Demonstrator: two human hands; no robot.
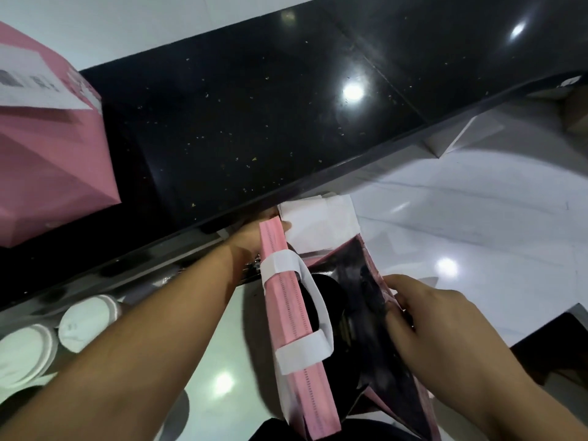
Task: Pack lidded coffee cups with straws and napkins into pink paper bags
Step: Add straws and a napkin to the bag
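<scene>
glossy black speckled counter (254,116), pale wall (127,23) behind, white marbled floor (477,218) mirroring ceiling lights

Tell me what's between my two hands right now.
The head view shows the open pink bag between your left hand and right hand, with its white handle.

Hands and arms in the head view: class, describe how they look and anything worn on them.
Both forearms are bare as far as the frame shows: no sleeves, gloves or watch. The left hand is mostly hidden behind a pink bag, so rings cannot be ruled out there. The right hand shows no rings or markings.
</scene>
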